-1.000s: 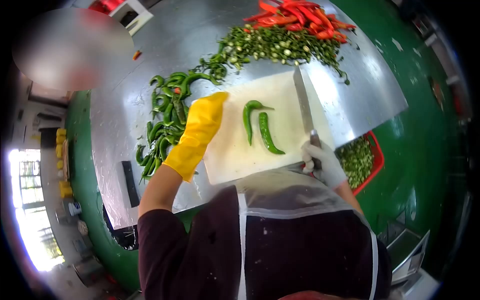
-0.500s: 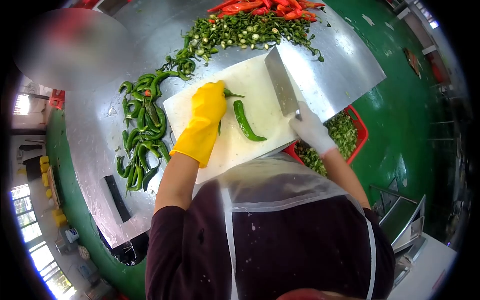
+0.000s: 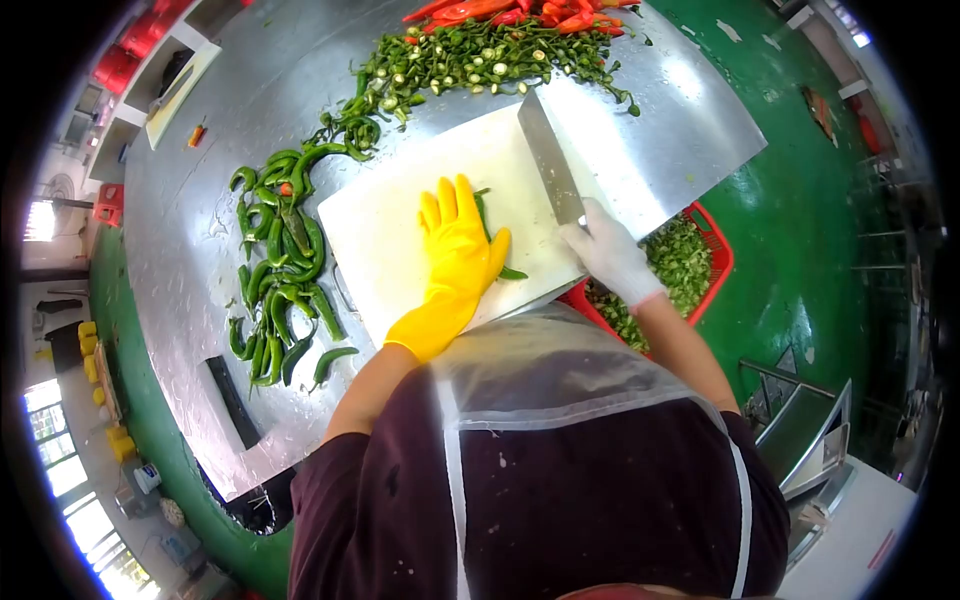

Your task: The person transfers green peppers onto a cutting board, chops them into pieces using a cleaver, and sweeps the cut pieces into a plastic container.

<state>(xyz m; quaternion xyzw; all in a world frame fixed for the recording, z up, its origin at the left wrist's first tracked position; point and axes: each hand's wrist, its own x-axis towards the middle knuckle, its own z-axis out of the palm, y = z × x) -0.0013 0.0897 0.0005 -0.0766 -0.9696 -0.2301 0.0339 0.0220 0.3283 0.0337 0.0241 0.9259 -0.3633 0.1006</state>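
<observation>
My left hand [image 3: 455, 245], in a yellow rubber glove, lies palm down with fingers stretched out over the white cutting board [image 3: 385, 205]. Beside and partly under its thumb is a curved green chili pepper [image 3: 512, 273], its middle covered by the glove. At the board's right side, my right hand [image 3: 610, 255] in a whitish glove grips the handle of a cleaver [image 3: 550, 155]. The blade points away from me, its tip near the board's far edge, apart from the pepper.
Whole green chilies [image 3: 285, 270] lie left of the board. Beyond it are a heap of cut chili stem ends [image 3: 500, 60] and red chilies [image 3: 560, 14]. A red basket [image 3: 722, 262] of chopped green pieces stands below the metal table's [image 3: 690, 150] right edge.
My left hand has opened from a closed grip and come down toward me and right, over the pepper. The cut stem end it held is out of sight. The cleaver has shifted slightly left.
</observation>
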